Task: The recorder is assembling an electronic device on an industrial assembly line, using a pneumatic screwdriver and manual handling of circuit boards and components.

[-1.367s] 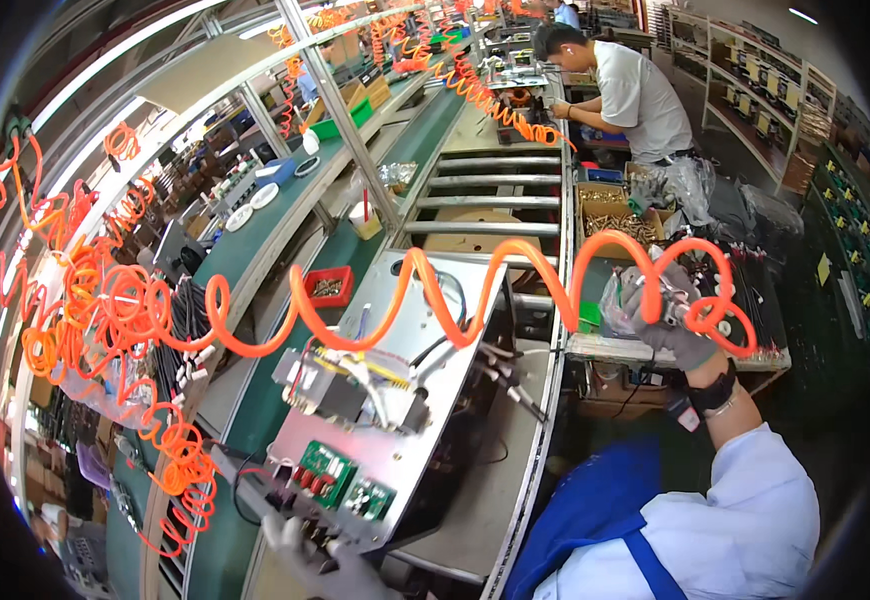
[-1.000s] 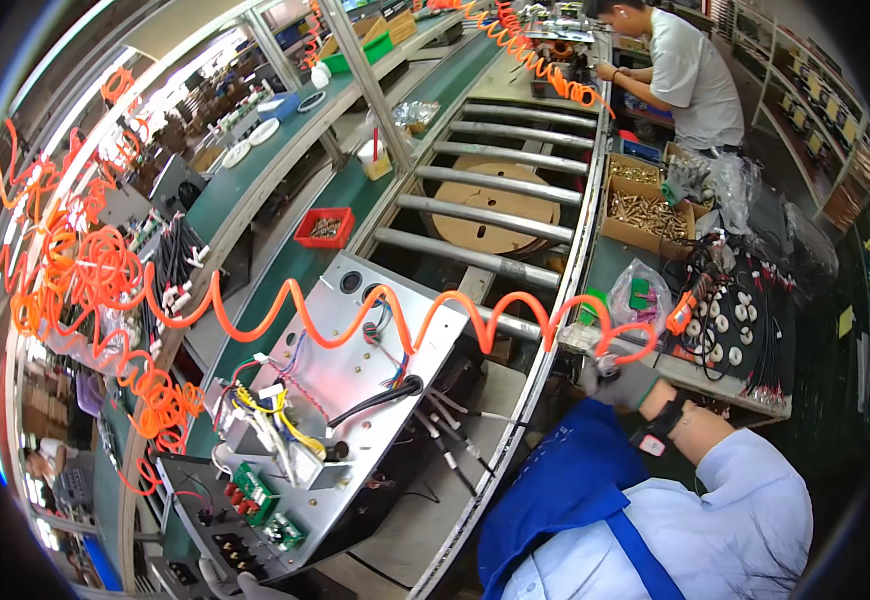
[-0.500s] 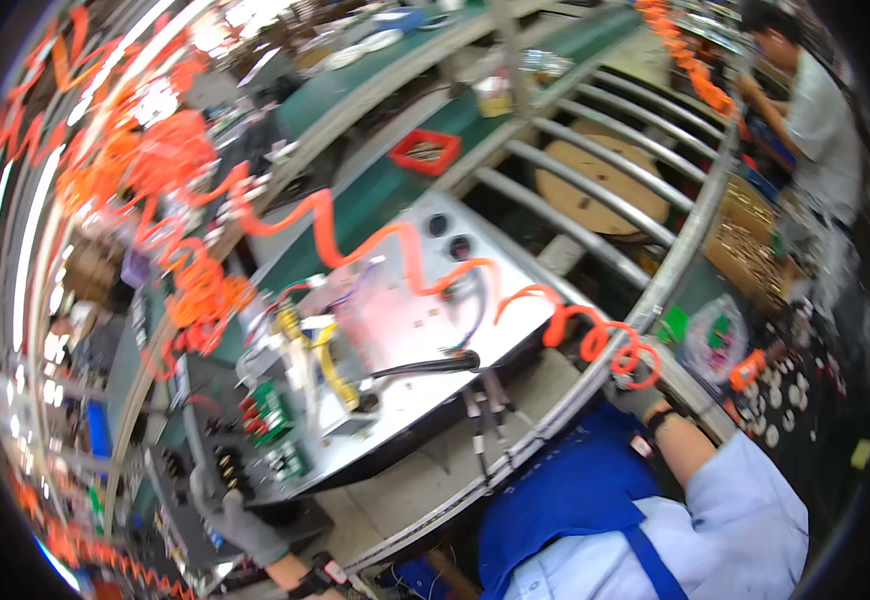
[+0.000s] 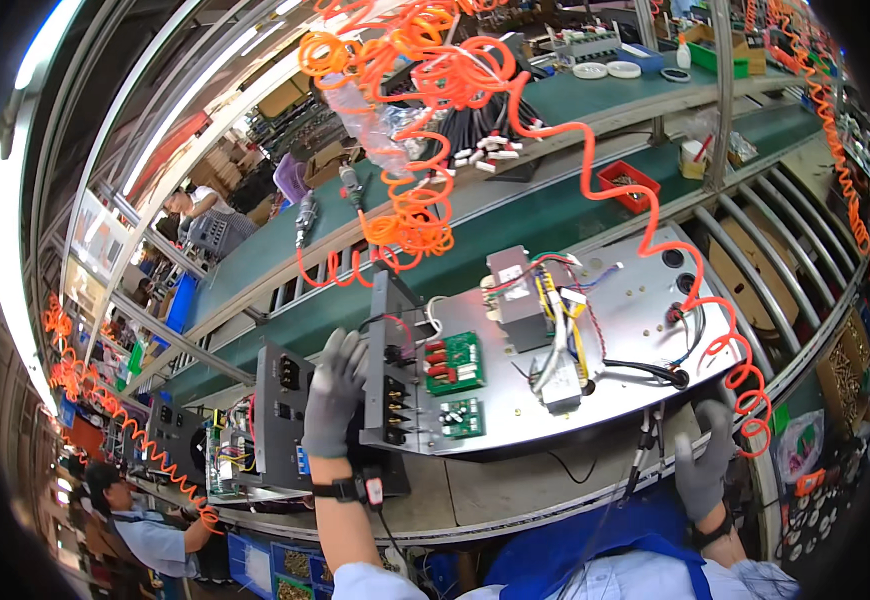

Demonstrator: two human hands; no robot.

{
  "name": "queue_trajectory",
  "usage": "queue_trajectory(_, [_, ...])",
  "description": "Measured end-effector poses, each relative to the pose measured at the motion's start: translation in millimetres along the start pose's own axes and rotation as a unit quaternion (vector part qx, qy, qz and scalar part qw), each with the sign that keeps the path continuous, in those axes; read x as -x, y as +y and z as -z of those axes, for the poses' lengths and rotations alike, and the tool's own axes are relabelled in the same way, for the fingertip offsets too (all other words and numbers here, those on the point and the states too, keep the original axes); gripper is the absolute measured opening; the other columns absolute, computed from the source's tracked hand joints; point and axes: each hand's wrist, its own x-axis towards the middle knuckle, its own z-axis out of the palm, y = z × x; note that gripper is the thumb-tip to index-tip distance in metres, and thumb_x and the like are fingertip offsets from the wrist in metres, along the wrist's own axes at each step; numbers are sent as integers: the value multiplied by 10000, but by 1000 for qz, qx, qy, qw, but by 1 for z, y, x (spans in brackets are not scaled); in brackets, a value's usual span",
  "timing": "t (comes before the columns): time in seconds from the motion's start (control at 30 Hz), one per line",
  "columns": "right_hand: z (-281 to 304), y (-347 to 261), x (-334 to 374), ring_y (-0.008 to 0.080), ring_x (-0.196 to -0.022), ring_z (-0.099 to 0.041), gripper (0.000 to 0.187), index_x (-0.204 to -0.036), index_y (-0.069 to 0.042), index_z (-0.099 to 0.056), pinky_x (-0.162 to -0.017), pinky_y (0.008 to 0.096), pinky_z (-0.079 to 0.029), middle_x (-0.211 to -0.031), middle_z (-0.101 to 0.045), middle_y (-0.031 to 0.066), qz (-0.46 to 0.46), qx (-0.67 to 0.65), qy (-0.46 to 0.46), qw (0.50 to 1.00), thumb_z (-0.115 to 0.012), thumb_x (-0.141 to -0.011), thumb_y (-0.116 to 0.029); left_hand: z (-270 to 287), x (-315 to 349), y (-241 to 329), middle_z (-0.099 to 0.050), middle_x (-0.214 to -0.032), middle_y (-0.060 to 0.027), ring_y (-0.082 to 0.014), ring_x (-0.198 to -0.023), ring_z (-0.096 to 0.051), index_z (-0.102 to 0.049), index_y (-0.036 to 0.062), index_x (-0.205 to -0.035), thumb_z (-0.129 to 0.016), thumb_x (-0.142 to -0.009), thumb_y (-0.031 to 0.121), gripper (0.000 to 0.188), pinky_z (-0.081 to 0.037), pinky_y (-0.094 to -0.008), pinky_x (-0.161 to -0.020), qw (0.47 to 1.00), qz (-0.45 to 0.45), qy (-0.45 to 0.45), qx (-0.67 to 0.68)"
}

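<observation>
Left hand point(image 4: 333, 392) first, since we're all gonna ask: it's gloved, fingers stretched up right by the grey end panel point(image 4: 377, 390) of the metal chassis, and honestly we can't tell if it's gripping that edge or just alongside. Right hand point(image 4: 707, 465), also gloved, has thumb and fingers apart, and we see nothing between them; it's near the chassis's 4 o'clock corner. The chassis point(image 4: 645, 330) itself lies flat on the line, a bit toward 3 o'clock from the middle of our view, with its end panel standing up at 9. On its 9 o'clock end we've got two green circuit boards point(image 4: 470, 375), then a grey block point(image 4: 520, 290) and a bunch of yellow and white wires point(image 4: 562, 325) around the middle. An orange coiled hose point(image 4: 588, 165) drops from 12 o'clock across the chassis's far end, its last loops just beside the right hand. Going outward, there's a red bin point(image 4: 637, 203) at 1 o'clock, metal rollers point(image 4: 748, 278) at 2, a second dark grey unit point(image 4: 280, 440) past the left hand at 8 to 9, and a co-worker point(image 4: 150, 540) farther off at 8.
</observation>
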Motion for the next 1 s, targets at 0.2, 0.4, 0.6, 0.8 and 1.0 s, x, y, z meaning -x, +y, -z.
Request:
queue_trajectory(0.2, [-60,-31,-79,371,-1067,-544,459,-1192,3,-563,-948,463,-395,-1160,-574,197,93,115,36,988,-649,-800,-221,-31,-67,31,-266,-1580,-156,-290,-1452,-282,-203,49,-1554,-640,-888,539,935,-271,-406,-1153,502,-132,-18,-855])
queue_trajectory(0.4, [-77,-30,-86,283,-864,-603,185,-919,-113,-663,-833,413,-412,-887,-653,59,111,164,76,977,-677,-805,-258,-51,-145,26,-458,-1457,-89,-212,-1335,-433,-329,-4,-1498,-689,-865,310,792,-323,-336,-1111,431,25,5,-902])
queue_trajectory(0.6, [-76,-27,-98,196,-762,-604,124,-816,-184,-662,-749,364,-397,-829,-639,-20,157,179,70,969,-652,-697,-215,-36,-162,-1,-640,-1103,-133,-249,-1140,-585,-568,25,-1072,-620,-844,219,305,-434,-370,-1019,459,14,36,-888])
queue_trajectory(0.8, [-76,9,-135,232,-687,-601,156,-794,-199,-667,-662,359,-444,-775,-637,0,210,127,47,968,-646,-651,-141,-17,-126,-15,-581,-951,-87,-217,-1018,-558,-545,67,-973,-574,-922,213,158,-411,-343,-998,510,-63,8,-858])
queue_trajectory(1.0, [-91,50,-194,305,-1004,-563,260,-1020,-132,-637,-906,465,-390,-1032,-619,87,193,144,35,970,-592,-838,-311,16,-40,-39,-585,-940,-74,-207,-998,-571,-548,56,-1002,-552,-969,298,245,-420,-361,-971,457,-137,22,-879])
